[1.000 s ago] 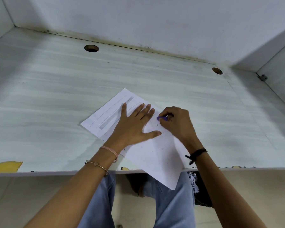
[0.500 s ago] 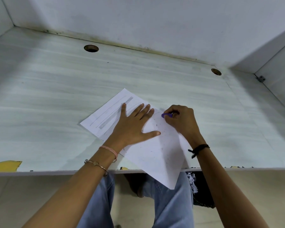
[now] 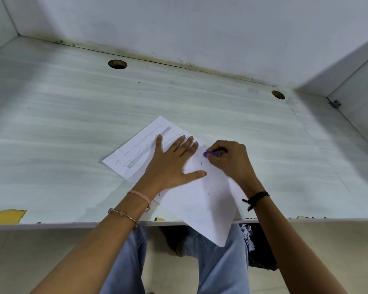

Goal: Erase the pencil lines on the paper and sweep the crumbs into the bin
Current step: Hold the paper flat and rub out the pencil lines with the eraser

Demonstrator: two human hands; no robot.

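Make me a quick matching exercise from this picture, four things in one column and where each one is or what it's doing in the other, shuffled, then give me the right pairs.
Things:
1. left hand
2. eraser
3. paper
4. pencil lines

Places or states:
A. pinched in the right hand
B. on the far left part of the sheet, not yet rubbed out
C. pressed flat, fingers spread
D. near corner hanging over the desk edge

Pairs: 1-C, 2-A, 3-D, 4-B
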